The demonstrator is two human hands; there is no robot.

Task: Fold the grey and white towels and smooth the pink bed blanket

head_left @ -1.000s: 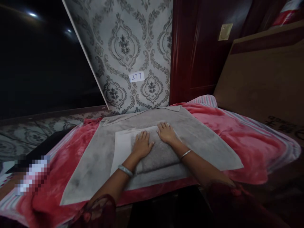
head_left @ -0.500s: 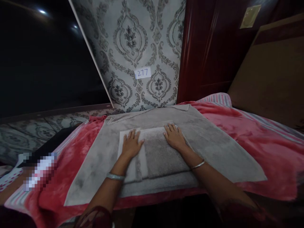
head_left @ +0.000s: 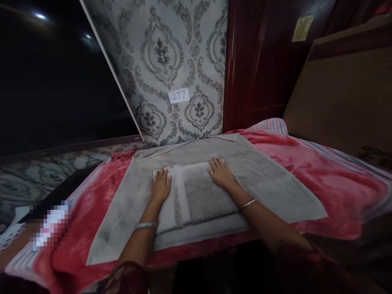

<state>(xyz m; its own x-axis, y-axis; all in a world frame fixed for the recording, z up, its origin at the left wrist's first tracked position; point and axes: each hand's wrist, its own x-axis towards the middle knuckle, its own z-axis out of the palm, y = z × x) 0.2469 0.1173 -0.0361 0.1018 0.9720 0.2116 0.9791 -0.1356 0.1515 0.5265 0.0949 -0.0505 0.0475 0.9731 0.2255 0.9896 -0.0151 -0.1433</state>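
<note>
A folded grey towel [head_left: 208, 194] with pale bands at its left side lies on a larger spread grey cloth [head_left: 269, 183]. My left hand [head_left: 161, 185] rests flat on the towel's far left corner, fingers stretched out and palm down. On the far right part of the same towel lies my right hand [head_left: 221, 173], its fingers slightly spread. Neither hand grips anything. Under the grey cloth is a red plush blanket [head_left: 101, 200] with a striped edge.
Behind the cloth stands a patterned wall with a paper label [head_left: 179, 95] reading 277. A large dark screen [head_left: 58, 81] is at the left, a dark red door [head_left: 254, 65] and a cardboard box [head_left: 343, 94] at the right. Part of another person shows at the lower left.
My left hand has slid left across the towel to its edge, uncovering a pale band. My right hand stays at about the same spot on the towel. The view has shifted slightly.
</note>
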